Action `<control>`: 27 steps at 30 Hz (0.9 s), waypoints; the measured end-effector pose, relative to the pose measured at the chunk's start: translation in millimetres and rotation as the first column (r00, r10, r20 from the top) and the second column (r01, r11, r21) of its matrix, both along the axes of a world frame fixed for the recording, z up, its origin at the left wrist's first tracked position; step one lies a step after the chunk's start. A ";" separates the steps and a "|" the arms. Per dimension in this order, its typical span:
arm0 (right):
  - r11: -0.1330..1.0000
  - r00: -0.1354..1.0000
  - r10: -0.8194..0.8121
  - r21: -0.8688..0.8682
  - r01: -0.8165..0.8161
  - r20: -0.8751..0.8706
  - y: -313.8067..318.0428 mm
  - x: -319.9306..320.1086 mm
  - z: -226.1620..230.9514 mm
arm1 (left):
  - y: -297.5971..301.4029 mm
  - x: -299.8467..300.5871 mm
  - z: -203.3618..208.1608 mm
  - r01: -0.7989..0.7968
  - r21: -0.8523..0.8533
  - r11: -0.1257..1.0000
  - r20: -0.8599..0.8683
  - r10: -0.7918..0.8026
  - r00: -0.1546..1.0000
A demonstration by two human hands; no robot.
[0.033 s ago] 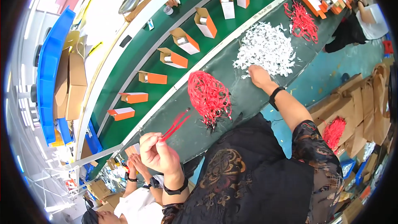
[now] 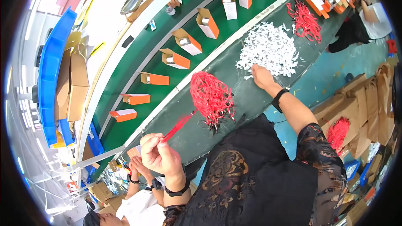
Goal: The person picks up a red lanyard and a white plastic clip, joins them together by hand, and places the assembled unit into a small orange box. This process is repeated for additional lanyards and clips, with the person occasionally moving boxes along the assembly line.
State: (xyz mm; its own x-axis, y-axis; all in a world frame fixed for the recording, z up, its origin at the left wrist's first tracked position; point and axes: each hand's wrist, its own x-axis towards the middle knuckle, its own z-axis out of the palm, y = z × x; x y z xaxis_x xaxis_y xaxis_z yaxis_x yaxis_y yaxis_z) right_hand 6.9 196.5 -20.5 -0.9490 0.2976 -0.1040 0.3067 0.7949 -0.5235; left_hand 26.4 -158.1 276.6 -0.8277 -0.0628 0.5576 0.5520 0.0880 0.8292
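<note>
Between thumb and fingertips, my left hand (image 2: 162, 155) pinches a red cord strap (image 2: 180, 127). The strap stretches up and right, blurred, its far end close to a heaped pile of red cord straps (image 2: 211, 94) with black ends. My right hand (image 2: 263, 78) is at the near left edge of a mound of small white looped pieces (image 2: 271, 48). Its fingers are bent and closed together; what lies between their tips is hidden. Both piles rest on the dark green bench (image 2: 167, 111).
Beyond the bench, a row of open orange-and-white boxes (image 2: 191, 44) stands on a green conveyor (image 2: 138, 60). More red straps (image 2: 305, 21) and orange boxes (image 2: 316, 0) lie at the far right. A co-worker's hands (image 2: 140, 167) are at lower left; another person (image 2: 372, 21) is at upper right.
The free end of the red strap has swung slightly up and right, and its two strands now blur together. Both hands stay nearly in place.
</note>
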 end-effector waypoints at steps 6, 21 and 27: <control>0.660 0.952 -0.239 -0.751 0.014 -0.192 -40.2 -0.4 91.0 | -0.2 -16.9 22.4 -0.016 -0.251 0.968 -0.105 -0.011 0.994; 0.187 0.757 0.560 -0.839 -0.512 -0.337 -161.8 -17.9 240.7 | -15.6 -42.1 62.1 0.021 -0.670 0.742 -0.272 -0.272 0.923; -0.185 0.748 0.620 -0.971 -0.154 -0.237 -168.1 -3.5 240.2 | -38.1 -60.5 13.0 0.124 -0.278 0.953 0.096 -0.100 0.990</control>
State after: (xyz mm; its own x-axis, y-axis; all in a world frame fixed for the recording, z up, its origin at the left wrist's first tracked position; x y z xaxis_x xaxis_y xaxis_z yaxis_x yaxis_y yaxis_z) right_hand 3.4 28.4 219.7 -0.6886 -0.7227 -0.0595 0.4450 -0.3564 -0.8216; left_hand -34.0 -196.1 289.6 -0.8629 0.1832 0.4710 0.5047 0.2662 0.8212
